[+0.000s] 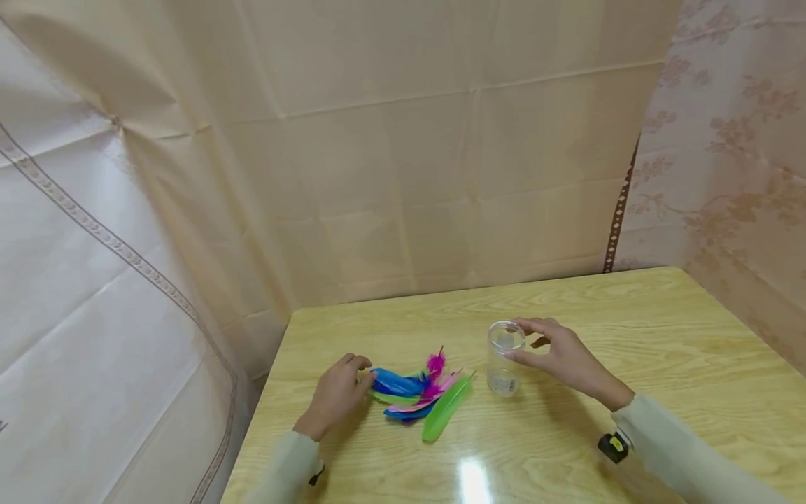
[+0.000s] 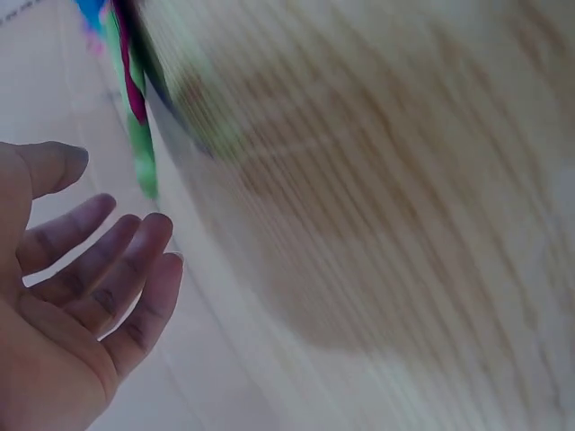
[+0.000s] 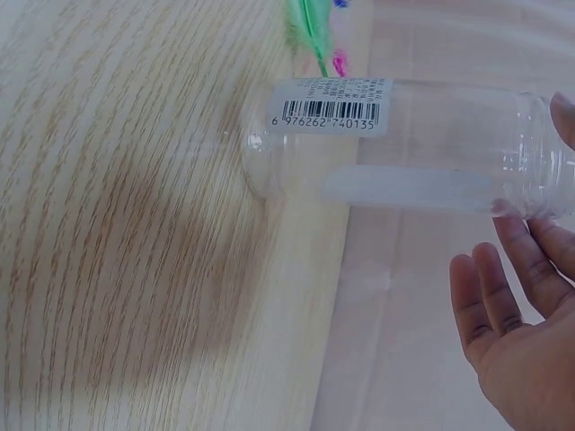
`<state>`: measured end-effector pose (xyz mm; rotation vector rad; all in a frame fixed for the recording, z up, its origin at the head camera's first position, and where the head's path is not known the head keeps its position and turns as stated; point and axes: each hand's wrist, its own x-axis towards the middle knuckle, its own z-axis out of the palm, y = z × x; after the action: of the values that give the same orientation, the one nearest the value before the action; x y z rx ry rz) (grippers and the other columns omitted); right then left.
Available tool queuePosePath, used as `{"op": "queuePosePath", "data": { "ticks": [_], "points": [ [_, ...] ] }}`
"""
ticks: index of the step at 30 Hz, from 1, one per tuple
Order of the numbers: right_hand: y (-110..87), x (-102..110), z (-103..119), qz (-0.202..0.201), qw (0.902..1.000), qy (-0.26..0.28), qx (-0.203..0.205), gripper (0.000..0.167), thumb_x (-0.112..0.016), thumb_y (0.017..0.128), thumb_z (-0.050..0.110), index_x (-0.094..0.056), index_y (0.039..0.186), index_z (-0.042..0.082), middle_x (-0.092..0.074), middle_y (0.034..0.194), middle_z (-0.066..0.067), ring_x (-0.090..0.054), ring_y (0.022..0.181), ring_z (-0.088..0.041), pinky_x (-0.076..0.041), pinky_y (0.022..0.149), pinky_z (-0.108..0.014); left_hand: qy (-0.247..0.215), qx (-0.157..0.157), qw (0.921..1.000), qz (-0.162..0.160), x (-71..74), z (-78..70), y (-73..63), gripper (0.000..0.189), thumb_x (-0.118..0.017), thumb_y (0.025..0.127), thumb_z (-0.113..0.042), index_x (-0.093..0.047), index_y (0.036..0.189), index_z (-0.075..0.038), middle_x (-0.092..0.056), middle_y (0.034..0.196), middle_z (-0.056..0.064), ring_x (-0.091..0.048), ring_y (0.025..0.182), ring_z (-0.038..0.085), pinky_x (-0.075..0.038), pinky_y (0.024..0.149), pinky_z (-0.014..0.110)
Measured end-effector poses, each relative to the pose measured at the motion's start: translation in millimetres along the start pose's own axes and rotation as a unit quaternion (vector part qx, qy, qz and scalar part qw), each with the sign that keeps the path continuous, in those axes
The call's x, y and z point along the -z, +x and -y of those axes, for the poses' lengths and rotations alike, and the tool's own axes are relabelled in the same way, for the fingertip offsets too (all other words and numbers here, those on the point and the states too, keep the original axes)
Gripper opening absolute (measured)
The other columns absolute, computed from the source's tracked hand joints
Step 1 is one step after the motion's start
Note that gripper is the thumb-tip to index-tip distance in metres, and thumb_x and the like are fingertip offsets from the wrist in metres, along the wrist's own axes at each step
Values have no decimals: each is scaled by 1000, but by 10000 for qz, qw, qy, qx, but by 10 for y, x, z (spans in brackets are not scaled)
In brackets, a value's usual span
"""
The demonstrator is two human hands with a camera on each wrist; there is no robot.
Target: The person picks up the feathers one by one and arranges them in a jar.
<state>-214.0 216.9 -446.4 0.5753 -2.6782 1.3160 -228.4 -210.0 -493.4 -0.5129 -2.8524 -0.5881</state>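
Note:
A clear, empty-looking jar [image 1: 502, 378] stands upright on the wooden table. My right hand [image 1: 563, 358] holds it near the rim, thumb on one side and fingertips on the other. In the right wrist view the jar [image 3: 422, 144] shows a white barcode label [image 3: 332, 117]. Left of it lies a small pile of coloured feathers: a blue feather [image 1: 399, 383], a pink-magenta one [image 1: 436, 365] and a bright green one [image 1: 446, 409], among others. Beside the pile's left end is my left hand [image 1: 336, 393], its fingers loosely bent and nothing in them in the left wrist view.
The light wooden table [image 1: 630, 322] reaches back to a beige cloth curtain [image 1: 409, 175]. A pale, patterned cloth [image 1: 749, 175] hangs on the right, and a white cloth with a trim band [image 1: 94, 315] on the left.

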Motion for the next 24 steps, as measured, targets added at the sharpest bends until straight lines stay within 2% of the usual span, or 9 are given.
{"op": "queuePosePath", "data": {
  "ticks": [3, 6, 12, 18, 24],
  "points": [
    [0, -1, -11, -37, 10000, -27, 56, 61, -77, 94, 38, -58, 145, 11, -61, 138, -12, -59, 112, -30, -50, 93, -57, -314, 372, 9988, 46, 3, 113, 46, 30, -72, 99, -28, -71, 115, -2, -68, 106, 11, -66, 83, 19, -58, 75, 41],
    [6, -5, -14, -64, 9999, -77, 110, 60, -78, 93, 38, -59, 144, 10, -62, 134, -10, -58, 111, -27, -51, 92, -54, -577, 657, 9959, 236, 0, 190, 82, 35, -73, 98, -31, -71, 116, -1, -68, 107, 11, -67, 89, 21, -58, 79, 44],
    [21, -4, -8, -95, 9996, -149, 218, 57, -78, 93, 37, -62, 142, 12, -64, 132, -8, -58, 108, -23, -53, 89, -46, -1099, 1028, 9870, 569, -32, 244, 156, 37, -72, 99, -35, -71, 115, -2, -68, 104, 6, -65, 91, 20, -57, 83, 44],
    [7, -9, -13, -43, 9997, -57, 249, 55, -78, 94, 36, -62, 141, 14, -63, 132, -5, -57, 109, -23, -52, 89, -47, -1286, 953, 9846, 698, -127, 281, 206, 30, -75, 96, -37, -75, 104, -8, -64, 96, 0, -60, 87, 16, -55, 82, 40],
    [5, 20, -18, 14, 9996, -50, 285, 55, -78, 93, 36, -63, 141, 14, -64, 131, -4, -57, 109, -22, -53, 89, -48, -1219, 731, 9872, 728, -173, 255, 228, 17, -80, 92, -24, -70, 90, -10, -57, 88, 1, -53, 80, 17, -49, 76, 37]
  ]
}}
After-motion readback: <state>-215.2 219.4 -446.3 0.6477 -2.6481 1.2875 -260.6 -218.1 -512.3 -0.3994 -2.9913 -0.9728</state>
